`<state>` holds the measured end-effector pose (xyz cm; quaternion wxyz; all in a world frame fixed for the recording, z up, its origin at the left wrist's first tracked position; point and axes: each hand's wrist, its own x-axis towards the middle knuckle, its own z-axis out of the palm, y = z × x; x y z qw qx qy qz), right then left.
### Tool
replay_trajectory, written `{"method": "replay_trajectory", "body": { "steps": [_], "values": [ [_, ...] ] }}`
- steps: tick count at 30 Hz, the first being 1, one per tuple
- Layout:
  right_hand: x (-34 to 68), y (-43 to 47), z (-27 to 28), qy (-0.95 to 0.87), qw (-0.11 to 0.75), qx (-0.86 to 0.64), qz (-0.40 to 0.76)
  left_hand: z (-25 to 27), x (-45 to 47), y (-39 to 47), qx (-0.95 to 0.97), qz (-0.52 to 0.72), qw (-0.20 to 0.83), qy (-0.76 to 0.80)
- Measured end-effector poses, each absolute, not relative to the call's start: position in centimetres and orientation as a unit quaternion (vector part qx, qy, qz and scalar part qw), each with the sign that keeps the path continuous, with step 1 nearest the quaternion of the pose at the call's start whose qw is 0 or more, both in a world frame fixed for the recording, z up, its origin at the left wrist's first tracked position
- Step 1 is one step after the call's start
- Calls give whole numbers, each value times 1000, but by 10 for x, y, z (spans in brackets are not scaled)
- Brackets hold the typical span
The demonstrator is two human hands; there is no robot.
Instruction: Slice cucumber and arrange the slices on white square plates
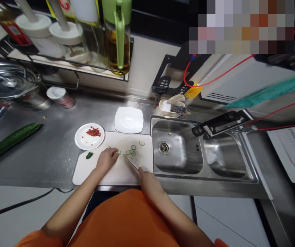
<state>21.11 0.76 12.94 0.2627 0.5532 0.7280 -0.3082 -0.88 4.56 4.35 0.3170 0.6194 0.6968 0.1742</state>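
On the white cutting board (85, 173), my left hand (106, 160) is closed in a pinch, with a thin cucumber slice (119, 153) at its fingertips. My right hand (149, 180) grips a knife (132, 162) by the handle, its blade pointing up and left across the board. Beyond the blade's tip lie several thin cucumber slices (132, 152), and one rounder slice (142, 143) rests apart near the board's top right. A dark green cucumber end piece (89, 155) sits left of my left hand.
A round plate (78, 139) holds chopped red bits; a white square plate (128, 119) stands behind the board. To the right is a double sink (178, 168) with a black faucet (206, 128). A whole cucumber (11, 142) lies at left, below a bottle rack (106, 72).
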Motion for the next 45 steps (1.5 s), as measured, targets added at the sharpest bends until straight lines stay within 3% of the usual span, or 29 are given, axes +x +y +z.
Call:
{"method": "replay_trajectory", "body": {
  "steps": [12, 45],
  "values": [
    [184, 6, 128, 747, 243, 546, -290, 21, 1, 25, 613, 212, 245, 721],
    [182, 8, 139, 724, 255, 553, -324, 25, 2, 29, 603, 216, 257, 724]
  ]
}}
